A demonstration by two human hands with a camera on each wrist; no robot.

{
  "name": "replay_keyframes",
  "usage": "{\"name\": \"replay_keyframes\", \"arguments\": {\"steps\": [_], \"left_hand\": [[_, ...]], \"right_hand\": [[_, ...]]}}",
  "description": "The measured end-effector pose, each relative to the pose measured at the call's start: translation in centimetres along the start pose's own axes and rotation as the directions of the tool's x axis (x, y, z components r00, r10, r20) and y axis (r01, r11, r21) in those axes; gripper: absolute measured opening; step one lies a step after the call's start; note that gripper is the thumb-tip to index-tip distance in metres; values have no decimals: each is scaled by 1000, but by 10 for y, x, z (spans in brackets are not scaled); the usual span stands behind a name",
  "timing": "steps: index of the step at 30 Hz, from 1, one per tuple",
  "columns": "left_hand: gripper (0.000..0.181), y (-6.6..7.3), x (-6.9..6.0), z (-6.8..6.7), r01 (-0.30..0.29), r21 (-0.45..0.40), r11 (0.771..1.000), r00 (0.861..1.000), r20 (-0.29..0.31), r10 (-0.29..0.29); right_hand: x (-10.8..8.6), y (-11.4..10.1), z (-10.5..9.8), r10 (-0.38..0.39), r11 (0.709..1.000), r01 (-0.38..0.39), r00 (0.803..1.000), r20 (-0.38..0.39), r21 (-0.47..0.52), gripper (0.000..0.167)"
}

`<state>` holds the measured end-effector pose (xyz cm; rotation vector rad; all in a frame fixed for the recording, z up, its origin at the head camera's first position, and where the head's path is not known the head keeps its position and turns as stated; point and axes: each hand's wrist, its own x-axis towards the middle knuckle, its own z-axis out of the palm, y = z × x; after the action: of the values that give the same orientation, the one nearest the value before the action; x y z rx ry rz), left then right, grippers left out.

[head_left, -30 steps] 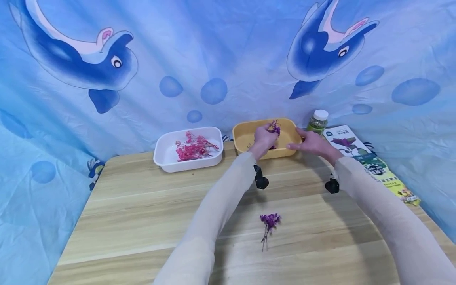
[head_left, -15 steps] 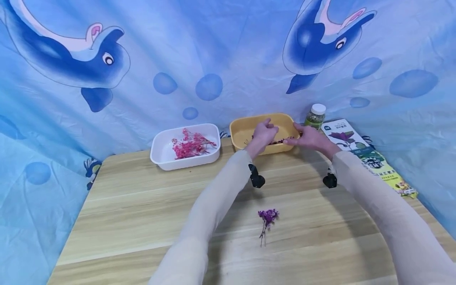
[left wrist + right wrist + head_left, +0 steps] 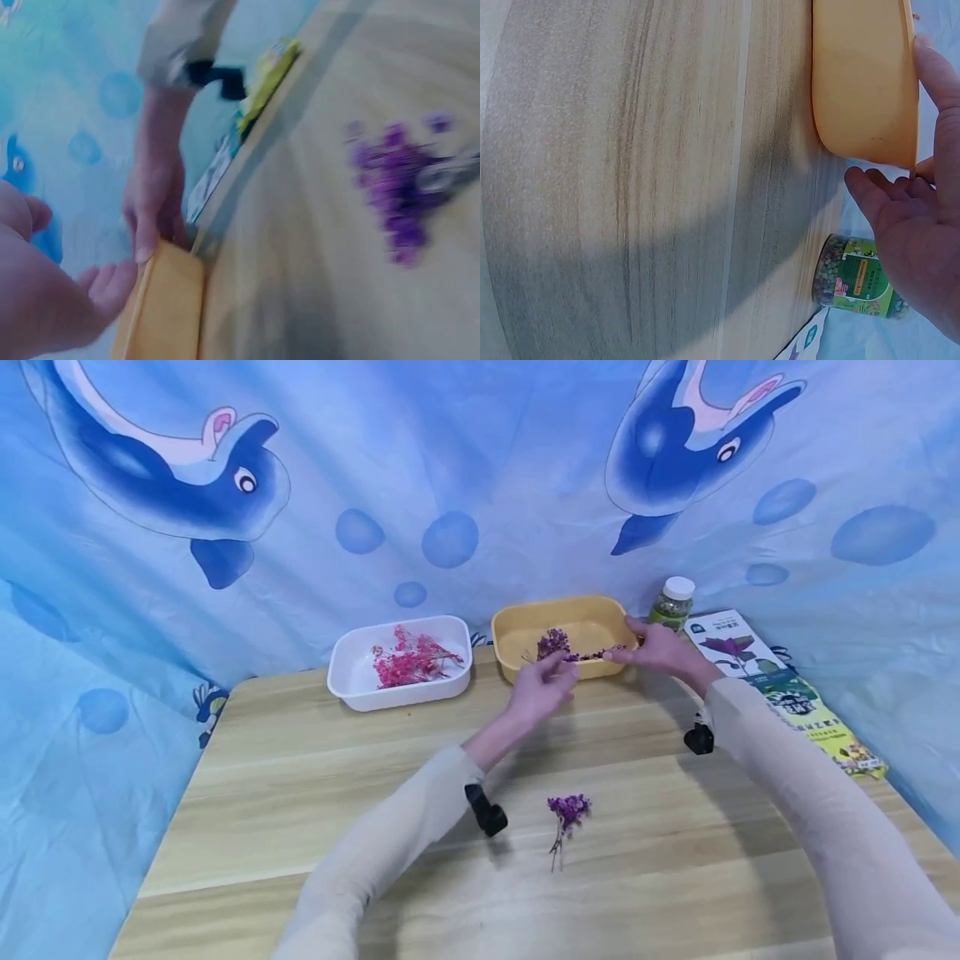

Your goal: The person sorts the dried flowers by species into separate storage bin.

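My right hand grips the right end of a yellow plastic basin, its thumb on the rim and the other fingers around the outside of the corner. Dried purple flowers lie inside the basin, partly hidden by its front wall. Just in front of that wall is my left hand, holding nothing, with loosely bent fingers; the left wrist view shows it beside the basin's rim. A purple dried flower sprig lies on the wooden table nearer to me, stems pointing towards me.
A white basin with pink dried flowers stands left of the yellow one. Behind my right hand are a white-lidded jar and flat printed packets. A blue dolphin-print curtain hangs at the table's back edge.
My left hand has come out of the yellow basin towards me, letting go of purple flowers that now lie in it. The right hand stays at the basin's right end.
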<state>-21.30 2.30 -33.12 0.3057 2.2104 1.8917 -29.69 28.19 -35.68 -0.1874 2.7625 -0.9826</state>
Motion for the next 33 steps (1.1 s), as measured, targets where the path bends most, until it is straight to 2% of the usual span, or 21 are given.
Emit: {"name": "replay_keyframes", "arguments": {"steps": [3,7,9,12,15,17,22,26,33], "left_hand": [[64,-9,-25,0,37,86,996,999,-21,-35],[69,-26,-59,-1,86,151,985,996,-27,-82],[71,-35,-75,-1,67,158,985,998,-10,-67],[74,-47,-96,-1,-6,189,982,1000,10,5],[78,-57,-114,2,-50,247,968,999,11,49],[80,-63,-124,5,-79,304,949,997,15,78],[85,-77,-141,12,-130,369,920,992,41,123],[85,-83,-150,17,-136,427,894,991,46,129],[84,-86,-149,25,-146,507,850,988,34,149]], "right_hand": [[-1,2,1,6,1000,-6,1000,-1,6,116],[1,2,-2,9,1000,-9,1000,3,6,116],[2,2,-5,5,1000,-5,1000,-1,1,116],[5,-1,-10,-1,1000,1,1000,-4,-1,116],[7,-3,-13,1,1000,-1,1000,2,7,117],[7,-4,-13,10,1000,-10,1000,5,19,117],[4,-1,-9,15,999,-15,1000,9,30,117],[3,3,-3,18,999,-19,1000,21,33,119],[3,4,0,11,1000,-11,1000,23,21,118]]}}
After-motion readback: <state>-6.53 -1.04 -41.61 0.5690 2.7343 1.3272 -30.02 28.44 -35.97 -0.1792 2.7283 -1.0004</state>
